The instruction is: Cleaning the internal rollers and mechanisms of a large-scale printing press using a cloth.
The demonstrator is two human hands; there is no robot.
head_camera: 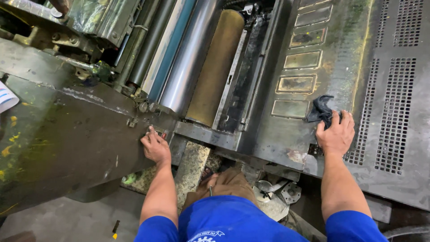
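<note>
Both hands are working: left hand (155,147) is pressing open fingers on small buttons (162,133); right hand (335,132) is gripping a dark rag (321,110) beyond its fingertips.

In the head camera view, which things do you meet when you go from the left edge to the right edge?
White paper sheet → left hand on the machine's buttons → shiny metal roller → brownish-yellow roller → row of rectangular recesses → dark rag → right hand holding it → perforated metal panel.
</note>
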